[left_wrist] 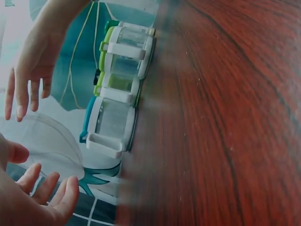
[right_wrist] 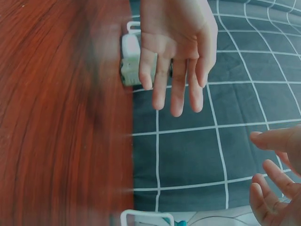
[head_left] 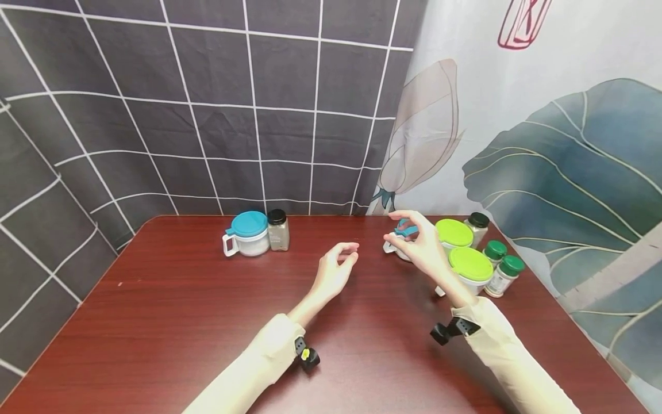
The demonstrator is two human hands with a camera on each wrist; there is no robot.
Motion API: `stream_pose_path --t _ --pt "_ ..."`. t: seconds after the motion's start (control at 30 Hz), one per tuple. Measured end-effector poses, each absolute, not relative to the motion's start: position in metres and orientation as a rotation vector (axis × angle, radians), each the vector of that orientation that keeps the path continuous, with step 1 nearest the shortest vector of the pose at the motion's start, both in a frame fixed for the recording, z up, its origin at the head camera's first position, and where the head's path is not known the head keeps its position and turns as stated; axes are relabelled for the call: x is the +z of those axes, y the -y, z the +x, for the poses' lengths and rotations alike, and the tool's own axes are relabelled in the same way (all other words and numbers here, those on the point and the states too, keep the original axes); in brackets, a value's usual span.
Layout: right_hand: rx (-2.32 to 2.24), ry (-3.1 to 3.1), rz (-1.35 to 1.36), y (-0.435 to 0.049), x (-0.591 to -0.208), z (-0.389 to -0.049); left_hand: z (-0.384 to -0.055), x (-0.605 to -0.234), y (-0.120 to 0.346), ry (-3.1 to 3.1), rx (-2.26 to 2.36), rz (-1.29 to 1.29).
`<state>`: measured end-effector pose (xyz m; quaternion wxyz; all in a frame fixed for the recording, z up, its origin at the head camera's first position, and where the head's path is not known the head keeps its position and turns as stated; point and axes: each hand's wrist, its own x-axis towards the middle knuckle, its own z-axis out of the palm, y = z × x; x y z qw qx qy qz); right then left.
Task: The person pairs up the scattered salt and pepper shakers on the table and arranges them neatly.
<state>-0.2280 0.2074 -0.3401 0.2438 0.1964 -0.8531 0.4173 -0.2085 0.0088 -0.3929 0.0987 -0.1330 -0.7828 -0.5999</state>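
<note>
So the thing nearest the right hand [head_left: 423, 244] is the right blue-lidded jar [left_wrist: 111, 117], standing on the worktop [head_left: 207, 322] close to the back edge, right of its middle, at the left end of a bunch of containers. From the head view you'd think the fingers were on it, but the left wrist view shows the hand up in the air, well apart from it. Thumb and forefinger are spread, nothing between them. Same with the left hand [head_left: 333, 270]: bent fingers, thumb apart, no hold on anything, hanging between the two groups.

Progress-wise, I'd call it a gap between grips. Six containers stand toward the back right corner, two make a pair on the left, every lid I can make out is on, and nothing is lifted. So the pair looks set down and none of the bunch is in hand.

Rest of the bunch: two green-lidded jars [head_left: 470, 264], a right black-capped shaker [head_left: 478, 221], and two green-capped bottles [head_left: 512, 266] by the right edge. The pair is a left blue-lidded jar [head_left: 249, 230] just beside a left black-capped shaker [head_left: 279, 234], near the back edge. Grey checked cloth [head_left: 217, 75] hangs behind.
</note>
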Motion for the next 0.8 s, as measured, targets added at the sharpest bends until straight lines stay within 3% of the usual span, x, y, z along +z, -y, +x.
stream_pose_path --t 0.8 --pt "1.003 2.344 0.5 -0.254 -0.343 -0.227 -0.212 -0.393 -0.032 2.386 -1.748 -0.448"
